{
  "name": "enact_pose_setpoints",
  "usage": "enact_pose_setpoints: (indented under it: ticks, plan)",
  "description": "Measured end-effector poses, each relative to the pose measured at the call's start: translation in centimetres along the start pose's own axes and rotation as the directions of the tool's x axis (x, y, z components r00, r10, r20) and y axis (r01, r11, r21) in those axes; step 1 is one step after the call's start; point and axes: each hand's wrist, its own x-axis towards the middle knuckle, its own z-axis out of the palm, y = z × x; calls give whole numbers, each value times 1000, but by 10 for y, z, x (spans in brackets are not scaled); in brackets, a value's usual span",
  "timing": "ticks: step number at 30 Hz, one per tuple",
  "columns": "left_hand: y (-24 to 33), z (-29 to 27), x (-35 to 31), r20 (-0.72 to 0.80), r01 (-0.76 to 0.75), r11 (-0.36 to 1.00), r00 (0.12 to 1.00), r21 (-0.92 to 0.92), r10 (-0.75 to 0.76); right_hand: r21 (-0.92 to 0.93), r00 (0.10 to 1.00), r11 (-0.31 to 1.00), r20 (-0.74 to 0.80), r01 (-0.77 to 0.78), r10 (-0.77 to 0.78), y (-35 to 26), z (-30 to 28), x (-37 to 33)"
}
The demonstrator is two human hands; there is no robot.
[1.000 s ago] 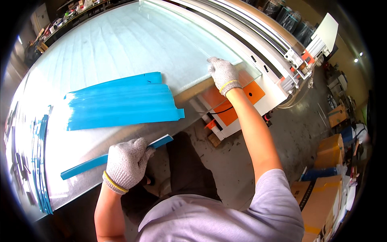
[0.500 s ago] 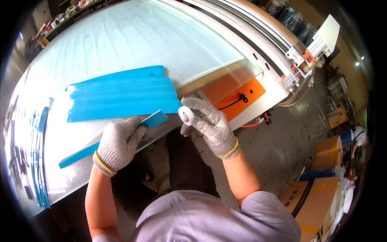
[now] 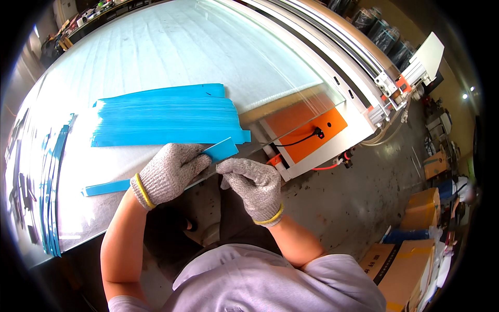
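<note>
My left hand (image 3: 169, 174), in a knitted grey glove with a yellow cuff, is closed around a long flat blue strip (image 3: 222, 150). One end of the strip pokes out past the thumb toward the right, and the rest runs left under the hand along the table edge. Close to that right end is my gloved right hand (image 3: 252, 187), its fingers curled in a pinch. The small white roll of tape it held a moment ago is hidden behind the fingers. Just beyond the hands lies a broad bundle of blue strips (image 3: 166, 119) on the glass tabletop.
A separate row of thin blue strips (image 3: 54, 192) lies on the left of the glass table (image 3: 208, 47). At the right corner are an orange panel (image 3: 301, 143) with a black cable (image 3: 296, 141) and a white machine rail. Cardboard boxes (image 3: 410, 275) stand on the floor at right.
My right hand has moved down and left to the strip's end, its fingers closing, and the white roll has gone out of sight. The strip's right end has shifted right with my left hand.
</note>
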Motion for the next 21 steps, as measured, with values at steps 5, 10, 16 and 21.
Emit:
enact_pose_setpoints:
  ticks: [5, 10, 16, 21]
  plan:
    - [5, 4, -6, 70, 13, 998, 997, 66, -17, -219, 984, 961, -9, 170, -176, -7, 2, 3]
    - [7, 4, -15, 96, -106, 985, 991, 134, 93, -330, 978, 938, -135, 109, -161, -24, 11, 7]
    - [6, 8, -21, 133, -118, 977, 987, 177, 95, 127, 956, 959, 187, -253, 227, -24, -18, 1]
    - [-15, 22, -23, 239, -270, 891, 952, 365, 190, 378, 913, 846, 309, -375, 266, -20, -40, 23]
